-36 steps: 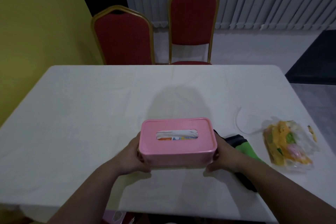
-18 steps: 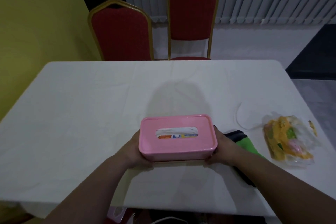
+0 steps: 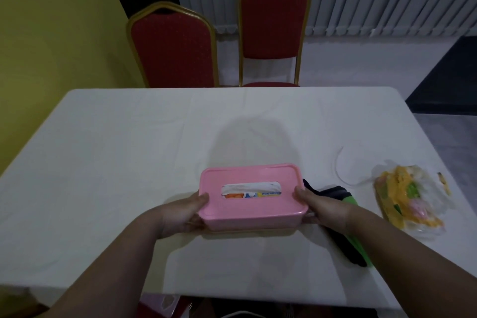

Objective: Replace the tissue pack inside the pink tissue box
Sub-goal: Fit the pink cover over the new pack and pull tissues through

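Holding the pink tissue box [image 3: 251, 196] by its ends near the table's [image 3: 129, 150] front edge, the left hand [image 3: 180, 213] and right hand [image 3: 318, 205] curl around it between them. Likely the lid-closing step; next, seat or set it down, a pack [image 3: 251, 192] showing through the slot.

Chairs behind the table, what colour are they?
Red upholstery with gold frames on both chairs, clearest in the head view.

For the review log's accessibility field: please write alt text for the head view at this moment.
Two bare hands, left hand and right hand, grip the ends of a closed pink tissue box on a white table, a tissue pack showing through its slot. A crumpled plastic wrapper lies to the right; two red chairs stand beyond.
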